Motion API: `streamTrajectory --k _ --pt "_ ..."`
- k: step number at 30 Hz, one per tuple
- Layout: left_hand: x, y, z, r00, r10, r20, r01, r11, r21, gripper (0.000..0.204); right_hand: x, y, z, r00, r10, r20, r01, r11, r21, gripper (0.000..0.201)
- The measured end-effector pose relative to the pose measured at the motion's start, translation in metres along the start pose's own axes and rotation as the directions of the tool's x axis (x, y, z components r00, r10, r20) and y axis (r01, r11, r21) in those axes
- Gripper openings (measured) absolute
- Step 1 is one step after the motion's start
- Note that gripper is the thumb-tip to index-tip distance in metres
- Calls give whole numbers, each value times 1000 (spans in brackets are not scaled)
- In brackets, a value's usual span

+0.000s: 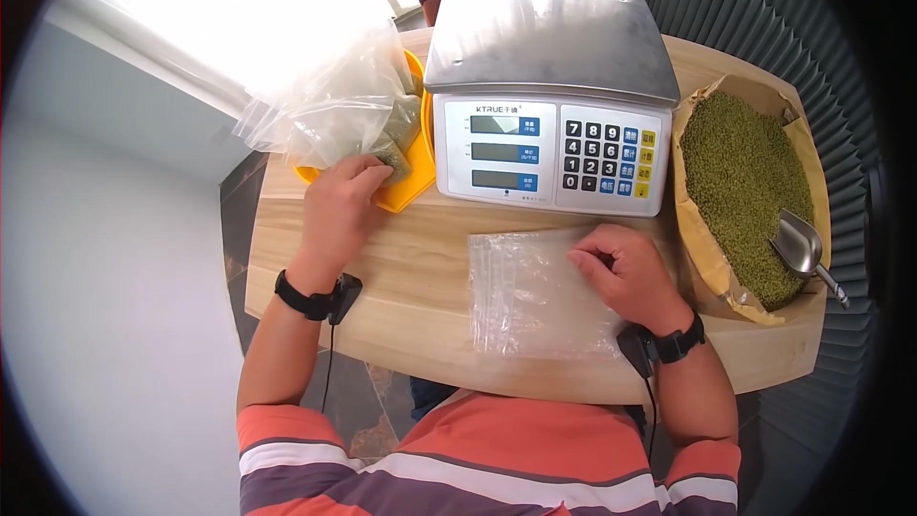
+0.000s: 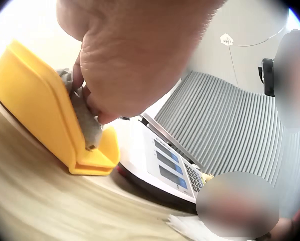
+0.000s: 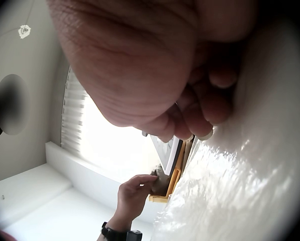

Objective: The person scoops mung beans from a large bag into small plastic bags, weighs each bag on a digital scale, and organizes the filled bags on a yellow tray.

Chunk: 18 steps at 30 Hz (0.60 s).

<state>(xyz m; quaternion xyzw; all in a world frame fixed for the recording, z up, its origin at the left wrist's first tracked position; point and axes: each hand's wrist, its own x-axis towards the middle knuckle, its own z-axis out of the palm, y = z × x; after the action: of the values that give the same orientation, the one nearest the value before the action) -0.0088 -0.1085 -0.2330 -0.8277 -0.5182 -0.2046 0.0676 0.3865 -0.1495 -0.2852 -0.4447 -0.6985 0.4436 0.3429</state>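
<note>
My left hand (image 1: 341, 201) reaches over the front of a yellow bin (image 1: 417, 183) and pinches a small clear bag of green beans (image 1: 391, 155). In the left wrist view the fingers are down at the filled bag (image 2: 89, 123), inside the bin wall (image 2: 44, 108). Empty-looking clear plastic (image 1: 330, 105) from the bags rises above the bin. My right hand (image 1: 626, 272) rests loosely curled on a flat stack of clear zip bags (image 1: 525, 296); its fingers (image 3: 217, 108) hold nothing in the right wrist view.
A digital scale (image 1: 549, 153) with a bare steel platform (image 1: 549, 38) stands behind the bag stack. At the right, an open paper sack (image 1: 707, 239) is full of green beans (image 1: 745, 182), with a metal scoop (image 1: 799, 242) lying in them. The wooden table's (image 1: 401, 344) front edge is close to the body.
</note>
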Motion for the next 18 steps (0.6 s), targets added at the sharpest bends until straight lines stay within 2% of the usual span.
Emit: streamTrajectory --k 1,3,6,10,12,16,18 --pt "0 -3 0 1000 0 2 0 1000 0 28 0 0 0 1000 1 0 -1 1000 2 11" --pt "-1 -10 3 995 -102 -19 96 973 -208 24 0 -1 0 1000 7 -1 -7 1000 1 12" --pt "-6 -12 7 988 -146 -42 127 944 -305 21 -1 0 0 1000 -25 -13 25 1000 1 12" --pt "-11 -12 10 979 -194 -58 168 939 -301 20 0 0 -1 1000 -24 -4 24 1000 -3 12" --pt "-11 -12 10 955 -284 -85 238 904 -355 16 -1 1 -1 1000 -24 -1 24 1000 -7 11" --pt "-10 -11 12 954 -291 -75 248 904 -348 16 -1 3 -2 999 -37 -6 36 999 -7 11" --pt "-11 -12 9 906 -423 16 394 831 -393 15 -2 3 -2 999 -40 2 40 999 1 11"
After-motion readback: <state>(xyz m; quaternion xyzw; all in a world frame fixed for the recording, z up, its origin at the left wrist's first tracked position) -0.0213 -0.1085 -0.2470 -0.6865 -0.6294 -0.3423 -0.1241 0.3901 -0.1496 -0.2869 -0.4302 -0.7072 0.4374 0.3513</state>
